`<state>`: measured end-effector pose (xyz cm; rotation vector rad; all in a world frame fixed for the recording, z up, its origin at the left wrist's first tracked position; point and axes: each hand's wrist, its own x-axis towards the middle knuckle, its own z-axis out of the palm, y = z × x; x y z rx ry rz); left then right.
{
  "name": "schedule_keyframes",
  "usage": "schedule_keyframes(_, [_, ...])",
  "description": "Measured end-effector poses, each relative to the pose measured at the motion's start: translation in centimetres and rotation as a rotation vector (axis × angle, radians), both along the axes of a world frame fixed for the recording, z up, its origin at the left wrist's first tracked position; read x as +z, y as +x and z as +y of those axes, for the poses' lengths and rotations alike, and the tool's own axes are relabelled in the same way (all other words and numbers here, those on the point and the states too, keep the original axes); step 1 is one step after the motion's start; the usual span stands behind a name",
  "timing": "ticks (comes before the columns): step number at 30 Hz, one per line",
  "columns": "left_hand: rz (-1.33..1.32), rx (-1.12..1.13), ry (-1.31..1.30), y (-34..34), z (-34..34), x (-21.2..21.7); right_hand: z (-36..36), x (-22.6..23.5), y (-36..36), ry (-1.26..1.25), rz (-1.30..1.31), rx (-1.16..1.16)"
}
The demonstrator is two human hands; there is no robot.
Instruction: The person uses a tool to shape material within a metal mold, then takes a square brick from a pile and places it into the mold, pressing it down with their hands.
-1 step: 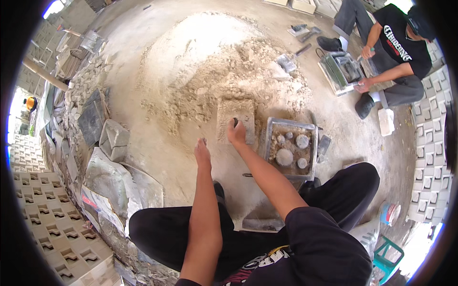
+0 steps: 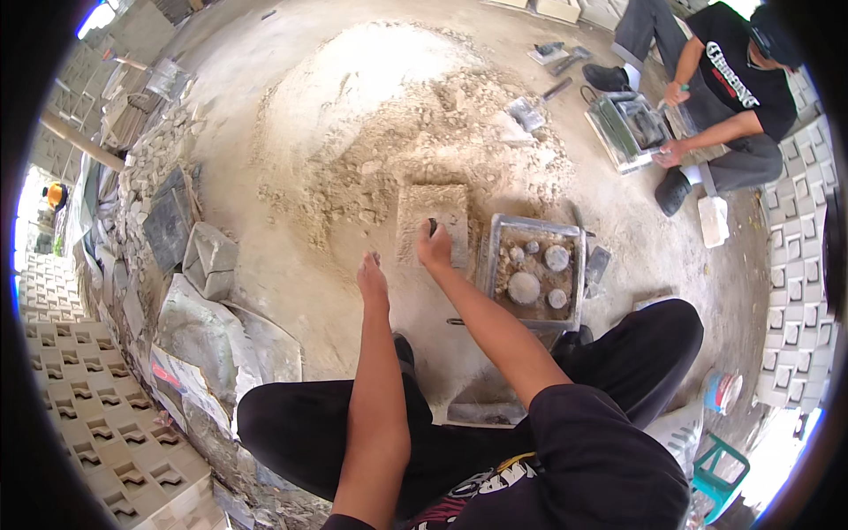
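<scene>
Gripping what looks like a small dark tool, right hand [image 2: 434, 247] rests on the square mortar slab [image 2: 432, 212] just ahead; left hand [image 2: 372, 276] hovers empty, fingers loosely extended, nearer the body.

Just one view here, a fisheye cam on the person's head looking steeply down over their own lap and both forearms, which come in from the bottom edge, out to the sandy ground [image 2: 291, 265] right in front. It sits close over the reaching arms, while the wide lens bends the block stacks [image 2: 97, 424] along the rim and still catches a co-worker [image 2: 733, 97] farther off, top right.
</scene>
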<state>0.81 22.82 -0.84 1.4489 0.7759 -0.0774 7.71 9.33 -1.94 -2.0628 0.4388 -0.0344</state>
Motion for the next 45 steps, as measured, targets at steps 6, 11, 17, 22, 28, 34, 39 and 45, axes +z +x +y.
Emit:
schedule_keyframes(6, [-0.123, 0.148, -0.053, 1.6, -2.4, 2.3, -1.3, 7.8, -3.7, 0.127, -0.14, 0.07])
schedule_keyframes(11, [-0.175, -0.062, -0.19, 1.7, -7.7, 8.2, -10.0, 15.5, -4.9, 0.287, 0.104, 0.245])
schedule_keyframes(17, [-0.151, -0.369, -0.142, 0.7, -16.1, 11.0, -25.5, 21.0, -6.5, -0.091, 0.067, 0.478])
schedule_keyframes(22, [-0.125, -0.687, -0.161, 0.2, -18.3, 9.9, -33.1, 23.5, -9.4, -0.322, 0.197, 0.615])
schedule_keyframes(28, [0.092, -0.833, -0.211, -1.5, -22.4, 11.8, -33.2, 17.7, -18.5, -0.288, 0.047, 0.3])
schedule_keyframes(34, [0.31, -0.945, -0.22, -2.0, -23.0, 11.8, -27.4, 14.2, -26.3, -0.072, 0.186, 0.017])
schedule_keyframes(39, [0.278, -1.021, 0.111, -1.7, -21.6, 7.7, -22.1, 14.8, -27.3, 0.42, 0.392, -0.101])
schedule_keyframes(45, [0.329, -0.932, 0.076, -2.4, -20.2, 7.6, -20.3, 14.0, -26.5, 0.534, 0.422, -0.154])
